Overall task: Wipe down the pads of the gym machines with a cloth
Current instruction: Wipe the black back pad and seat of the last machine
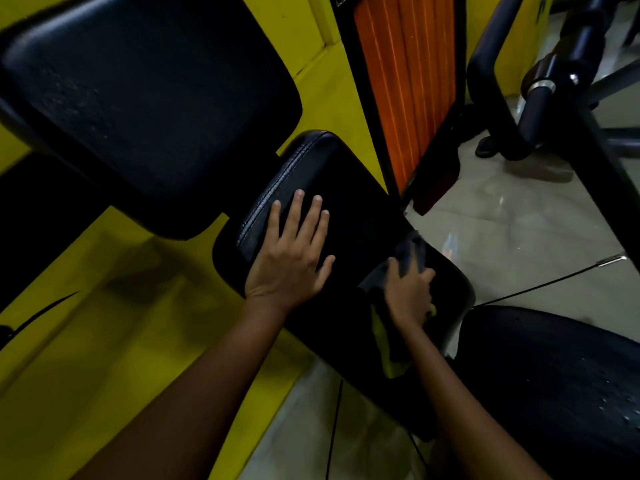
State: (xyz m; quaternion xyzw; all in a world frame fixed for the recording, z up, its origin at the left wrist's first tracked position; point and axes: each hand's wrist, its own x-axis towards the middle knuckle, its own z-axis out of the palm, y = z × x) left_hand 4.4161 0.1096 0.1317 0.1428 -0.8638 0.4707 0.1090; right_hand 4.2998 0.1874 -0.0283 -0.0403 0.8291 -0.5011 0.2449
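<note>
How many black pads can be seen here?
3: a large pad at upper left, a middle pad under both hands, and a third pad at lower right. Others may be out of frame.

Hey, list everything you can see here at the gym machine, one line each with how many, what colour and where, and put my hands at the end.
middle pad: one, black, centre, under both hands
large pad: one, black, upper left
lower pad: one, black, lower right, with what look like droplets on it
cloth: one, dark with a yellow-green part, on the middle pad's right side
orange panel: one, orange with pale stripes, top centre
machine frame: black tubes, upper right
cable: one, thin and black, right, over the floor
floor: pale tiles, right
yellow surface: left
left hand: flat on the middle pad, fingers straight
right hand: grips the cloth
</note>
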